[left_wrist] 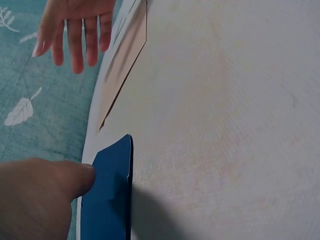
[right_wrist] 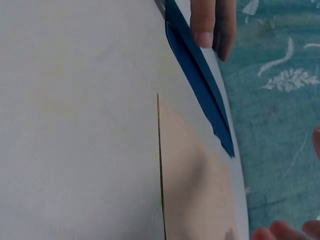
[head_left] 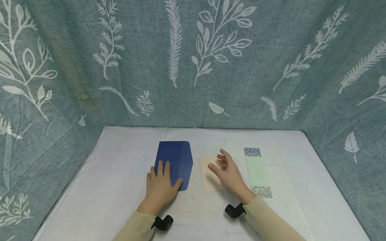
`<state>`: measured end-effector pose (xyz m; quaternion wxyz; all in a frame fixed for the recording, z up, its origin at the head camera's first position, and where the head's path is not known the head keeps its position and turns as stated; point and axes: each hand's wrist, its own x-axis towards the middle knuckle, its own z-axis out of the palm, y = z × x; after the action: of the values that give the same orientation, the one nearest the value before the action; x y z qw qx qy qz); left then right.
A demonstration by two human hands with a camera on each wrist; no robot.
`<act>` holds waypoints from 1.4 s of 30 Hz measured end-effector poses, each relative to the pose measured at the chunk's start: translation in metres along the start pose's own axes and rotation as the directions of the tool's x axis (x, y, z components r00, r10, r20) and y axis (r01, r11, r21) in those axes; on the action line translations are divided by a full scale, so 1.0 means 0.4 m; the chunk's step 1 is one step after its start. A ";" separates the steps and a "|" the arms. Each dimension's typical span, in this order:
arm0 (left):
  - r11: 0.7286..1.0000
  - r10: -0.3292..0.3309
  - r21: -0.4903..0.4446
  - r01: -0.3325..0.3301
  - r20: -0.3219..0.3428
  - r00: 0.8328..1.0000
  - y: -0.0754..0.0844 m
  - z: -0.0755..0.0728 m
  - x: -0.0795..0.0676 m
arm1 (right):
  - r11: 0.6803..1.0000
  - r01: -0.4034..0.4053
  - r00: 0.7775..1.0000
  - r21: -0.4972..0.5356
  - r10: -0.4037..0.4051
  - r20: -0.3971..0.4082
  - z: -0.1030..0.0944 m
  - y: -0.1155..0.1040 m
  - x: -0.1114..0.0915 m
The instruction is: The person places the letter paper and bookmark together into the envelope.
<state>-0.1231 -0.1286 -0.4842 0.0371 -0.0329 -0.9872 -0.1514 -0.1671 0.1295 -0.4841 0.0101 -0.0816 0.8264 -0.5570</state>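
A dark blue envelope (head_left: 175,154) lies on the white table, its flap spread out to the right. My left hand (head_left: 161,185) rests on its lower left part with the fingers spread. In the left wrist view the left thumb (left_wrist: 75,177) touches the blue paper. Right of the envelope lies a pale peach card (head_left: 209,180), and my right hand (head_left: 230,174) hovers over it, fingers loosely bent and nothing held. Farther right is a pale green strip (head_left: 257,170) with patterned bands at both ends. The right wrist view shows the peach card (right_wrist: 192,175) flat below the right fingertips.
The white cloth-covered table (head_left: 120,160) ends at a back edge against a green curtain (head_left: 187,107) with white leaf prints. Curtain also hangs along both sides. A black wrist camera (head_left: 164,222) sits at the left wrist, another black camera (head_left: 234,211) at the right.
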 end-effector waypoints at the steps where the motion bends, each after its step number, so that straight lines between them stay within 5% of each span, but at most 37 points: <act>1: 1.000 -0.002 -0.008 0.002 0.005 1.000 0.000 0.001 0.000 | 1.000 -0.001 1.000 0.007 0.001 0.006 0.005 -0.001 0.001; 12: 1.000 -0.006 -0.008 0.006 -0.011 1.000 -0.003 0.009 -0.002 | 0.996 0.034 0.997 0.081 -0.039 0.066 0.043 0.001 0.010; 33: 0.997 0.047 0.068 -0.045 -0.030 0.998 0.014 0.026 -0.011 | 0.998 0.039 0.980 0.056 -0.049 0.195 0.114 0.004 0.024; 42: 0.998 0.041 0.045 -0.040 -0.028 0.999 0.010 0.032 -0.007 | 0.998 0.017 0.963 -0.059 0.000 0.270 0.138 -0.006 0.040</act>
<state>-0.1207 -0.1212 -0.4954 0.0554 -0.0500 -0.9888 -0.1291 -0.1767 0.0758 -0.5016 0.1178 -0.1606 0.8336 -0.5153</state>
